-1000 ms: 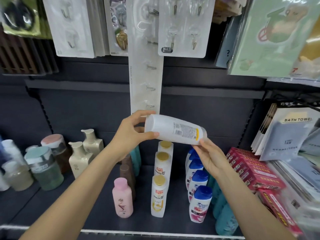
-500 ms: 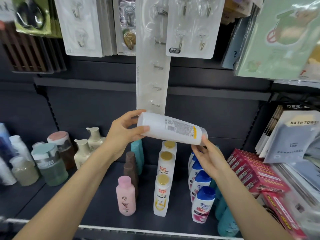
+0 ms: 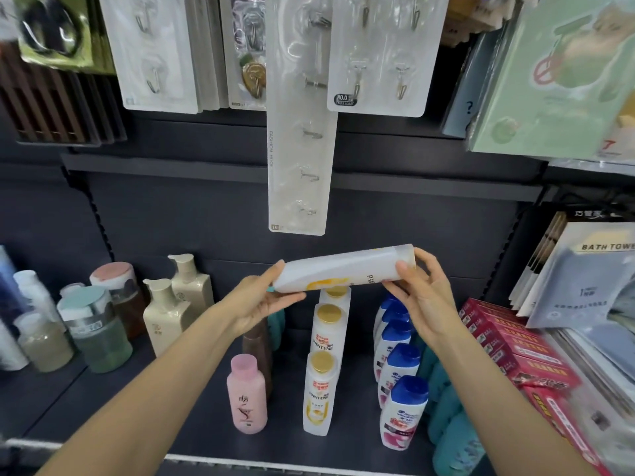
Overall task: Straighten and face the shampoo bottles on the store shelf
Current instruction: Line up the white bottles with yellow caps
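Observation:
A white Pantene bottle (image 3: 343, 267) lies nearly level in the air above the shelf row, its front label partly showing. My left hand (image 3: 263, 298) grips its left end between thumb and fingers. My right hand (image 3: 421, 290) pinches the right end. Below stand a row of white Pantene bottles with gold caps (image 3: 321, 393), a row of white bottles with blue caps (image 3: 403, 412), and a pink bottle (image 3: 246, 395) in front of brown ones (image 3: 256, 345). Teal bottles (image 3: 453, 438) stand further right.
Beige pump bottles (image 3: 165, 317) and capped jars (image 3: 92, 328) fill the shelf's left. Red boxes (image 3: 515, 348) and bath towel packs (image 3: 584, 280) crowd the right. Hook packs (image 3: 299, 132) hang from above, close over the held bottle. The dark shelf floor (image 3: 192, 417) shows between rows.
The held bottle has been turned about its length, from the printed back label to the front label, and now tilts up to the right. My right hand moved from under its end to gripping it.

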